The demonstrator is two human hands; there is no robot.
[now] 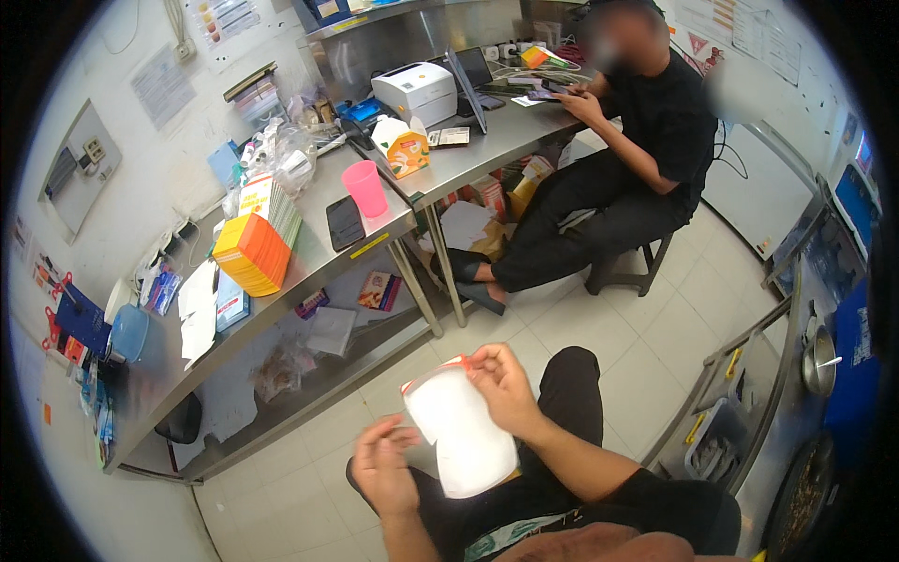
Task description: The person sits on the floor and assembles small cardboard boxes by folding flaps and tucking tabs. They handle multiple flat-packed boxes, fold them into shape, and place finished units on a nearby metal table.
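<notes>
Above my lap is a paper food box [459, 431], partly folded, its plain white side facing up and a red edge showing at the far end. My right hand [506, 389] pinches its far right corner, thumb on top. Beside the box's left edge is my left hand [386, 468], its fingers slightly curled and apart, a little blurred. It seems to hold nothing; whether the fingertips touch the edge is hard to tell.
On the steel table [323, 272] at the left stand a stack of orange folded cartons [253, 253], a pink cup [364, 187], a black phone [345, 223] and a made-up carton [401, 150]. A white printer [415, 94] is behind. A seated person [646, 122] holds a phone. Metal shelving [749, 375] lines the right.
</notes>
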